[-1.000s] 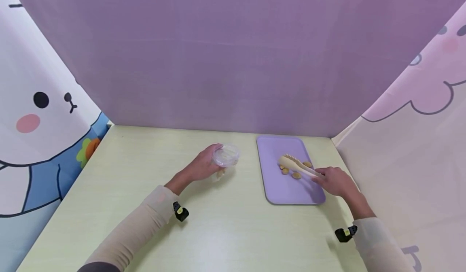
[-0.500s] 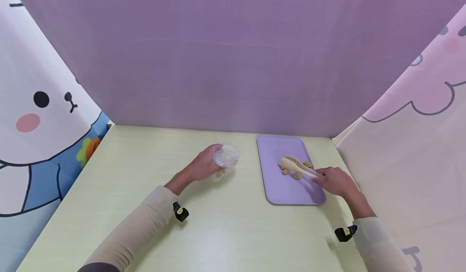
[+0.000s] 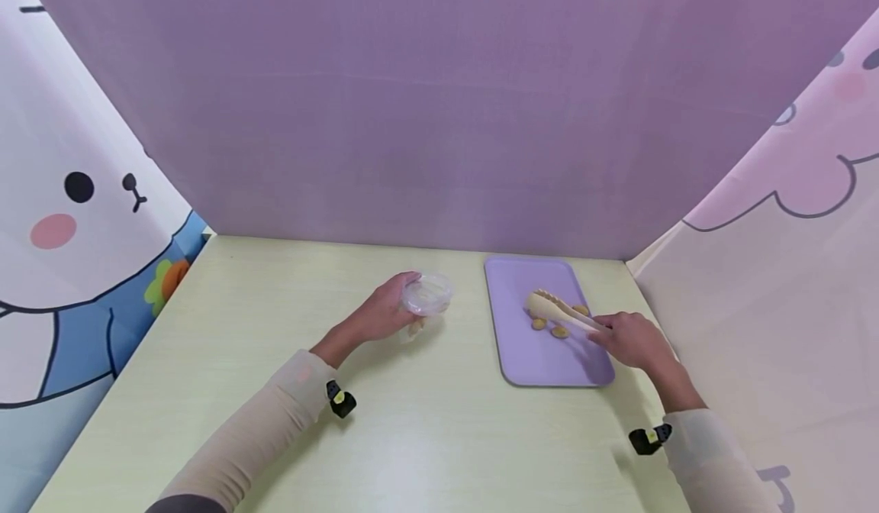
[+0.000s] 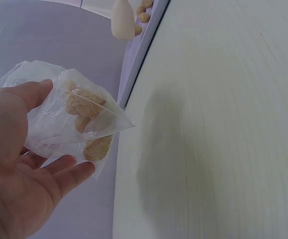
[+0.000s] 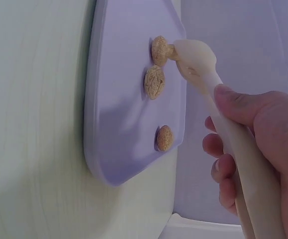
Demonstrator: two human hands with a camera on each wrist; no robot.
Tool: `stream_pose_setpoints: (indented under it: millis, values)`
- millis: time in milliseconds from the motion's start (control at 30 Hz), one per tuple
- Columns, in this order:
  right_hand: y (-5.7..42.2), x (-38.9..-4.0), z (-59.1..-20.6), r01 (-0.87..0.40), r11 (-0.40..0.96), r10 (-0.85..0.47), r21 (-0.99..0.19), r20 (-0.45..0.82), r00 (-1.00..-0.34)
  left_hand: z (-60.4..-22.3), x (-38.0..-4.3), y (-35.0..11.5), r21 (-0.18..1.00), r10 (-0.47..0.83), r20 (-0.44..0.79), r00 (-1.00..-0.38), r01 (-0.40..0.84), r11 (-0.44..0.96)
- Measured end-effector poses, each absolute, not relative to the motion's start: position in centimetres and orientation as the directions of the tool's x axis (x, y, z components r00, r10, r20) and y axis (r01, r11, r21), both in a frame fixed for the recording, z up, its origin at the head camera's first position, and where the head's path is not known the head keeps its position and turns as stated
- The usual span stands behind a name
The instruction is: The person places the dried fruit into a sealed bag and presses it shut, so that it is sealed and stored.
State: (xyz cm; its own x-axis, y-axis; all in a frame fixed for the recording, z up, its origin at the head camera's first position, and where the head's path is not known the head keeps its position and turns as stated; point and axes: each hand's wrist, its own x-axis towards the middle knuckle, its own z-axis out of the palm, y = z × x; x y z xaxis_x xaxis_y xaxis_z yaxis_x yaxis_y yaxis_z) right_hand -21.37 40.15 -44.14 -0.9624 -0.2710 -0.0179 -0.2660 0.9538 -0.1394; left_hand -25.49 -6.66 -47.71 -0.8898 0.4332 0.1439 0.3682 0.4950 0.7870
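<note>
My left hand (image 3: 387,308) holds a clear plastic bag (image 4: 49,127) by its sides, thumb on one side and fingers on the other. Its round mouth faces up in the head view, and a few brown wrinkled nut-like pieces (image 4: 85,103) lie low in it. With my right hand (image 3: 630,340) I grip cream-coloured tongs (image 3: 563,314), their heads low over the lilac tray (image 3: 525,364). One brown piece (image 5: 172,52) shows at the tong tips, partly hidden by them. On the tray lie wrinkled brown pieces (image 5: 154,82) beside and below the tips.
The tray stands on a pale wood-look table (image 3: 412,437), at its right side near the back. A purple cloth wall (image 3: 439,116) rises behind the table. Printed cloth walls (image 3: 82,269) stand at left and right.
The tongs have shifted very slightly up over the tray, and the brown piece seen at their left tip is now hidden in the head view. The left hand and bag have hardly moved.
</note>
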Motion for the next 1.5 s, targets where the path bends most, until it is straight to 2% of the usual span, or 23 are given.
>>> stream_pose_setpoints:
  millis: [467,867,1500]
  values:
    - [39.7,-21.6,-43.7,-0.301,0.938,-0.289,-0.174,0.089,-0.953,-47.6,-25.4,-6.6,0.790,0.442,0.147,-0.885,0.374,0.486]
    - [38.8,-21.6,-43.5,-0.269,0.945,-0.257,-0.187,0.089,-0.962,-47.9,-25.7,-6.5,0.800,0.424,0.130,-0.896,0.348,0.489]
    - [36.0,-21.8,-41.9,-0.338,0.908,-0.303,-0.249,0.169,-0.938,-47.7,-25.7,-6.2,0.799,0.434,0.120,-0.893,0.346,0.492]
